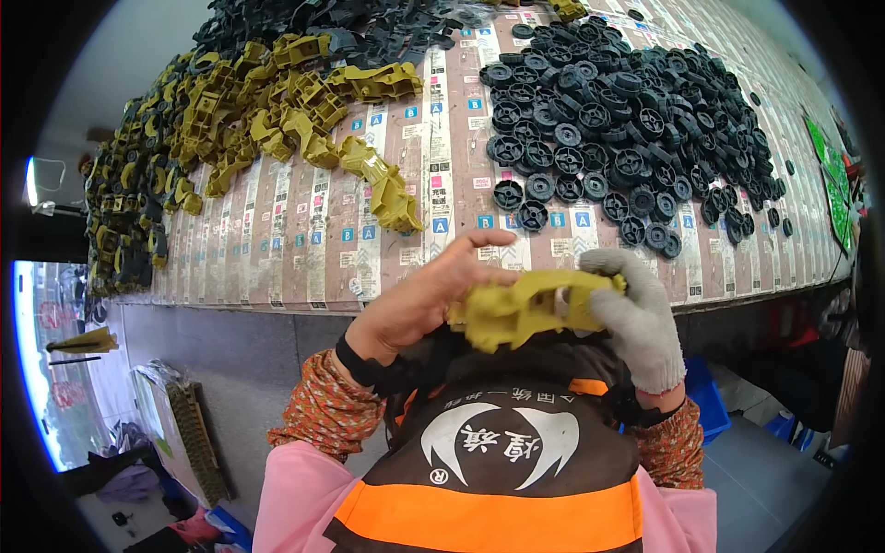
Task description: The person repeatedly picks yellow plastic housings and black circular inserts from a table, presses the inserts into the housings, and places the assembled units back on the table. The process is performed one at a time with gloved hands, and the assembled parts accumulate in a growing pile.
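Observation:
In front of my chest, above the apron, is a yellow plastic toy vehicle body (521, 309), slightly blurred at its left end. My right hand (636, 318), in a pale grey knitted glove, grips its right end with the fingers over the top and the thumb on the near side. My left hand (429, 286) is bare and holds the left end. Its forefinger stretches out above the body, while the other fingertips are partly hidden behind it. Just beyond my hands, black toy wheels (631, 161) lie heaped on the table (295, 235).
More yellow vehicle bodies (383, 184) form a pile at the left. Bodies with dark parts attached (124, 221) crowd the table's left edge, and dark plastic parts (267, 37) are heaped at the back. A blue bin (705, 405) stands below the table, right of me.

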Action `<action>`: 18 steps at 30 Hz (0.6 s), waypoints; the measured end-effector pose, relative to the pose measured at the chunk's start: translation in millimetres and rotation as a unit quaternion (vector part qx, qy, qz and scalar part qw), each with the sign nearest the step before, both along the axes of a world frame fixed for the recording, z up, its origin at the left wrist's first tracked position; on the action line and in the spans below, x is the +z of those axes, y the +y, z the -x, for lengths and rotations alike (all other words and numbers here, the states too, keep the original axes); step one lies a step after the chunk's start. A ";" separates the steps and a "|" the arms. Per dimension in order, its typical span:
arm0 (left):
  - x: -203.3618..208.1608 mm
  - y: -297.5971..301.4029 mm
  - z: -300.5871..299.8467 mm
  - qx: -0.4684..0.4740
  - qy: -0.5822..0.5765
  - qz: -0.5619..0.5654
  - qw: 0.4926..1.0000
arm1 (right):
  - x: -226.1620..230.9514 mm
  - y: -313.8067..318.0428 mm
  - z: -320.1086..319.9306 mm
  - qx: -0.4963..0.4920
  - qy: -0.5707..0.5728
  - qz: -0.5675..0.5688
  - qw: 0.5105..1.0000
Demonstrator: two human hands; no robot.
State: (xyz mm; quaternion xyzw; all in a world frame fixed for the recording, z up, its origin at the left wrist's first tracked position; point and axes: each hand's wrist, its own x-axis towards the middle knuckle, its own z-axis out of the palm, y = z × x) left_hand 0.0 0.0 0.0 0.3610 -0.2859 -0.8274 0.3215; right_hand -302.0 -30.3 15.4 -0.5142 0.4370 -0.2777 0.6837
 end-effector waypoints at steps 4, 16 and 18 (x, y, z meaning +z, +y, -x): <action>-11.2 12.0 15.8 0.157 0.178 0.059 0.970 | -5.0 14.3 -12.6 -0.132 -0.142 -0.144 0.970; -17.2 23.3 16.4 0.324 0.054 0.047 0.943 | -12.7 -58.5 -60.5 -0.034 0.384 0.448 0.806; -15.5 26.3 15.5 0.319 0.032 0.054 0.946 | -16.3 -60.1 -78.1 -0.009 0.426 0.451 0.784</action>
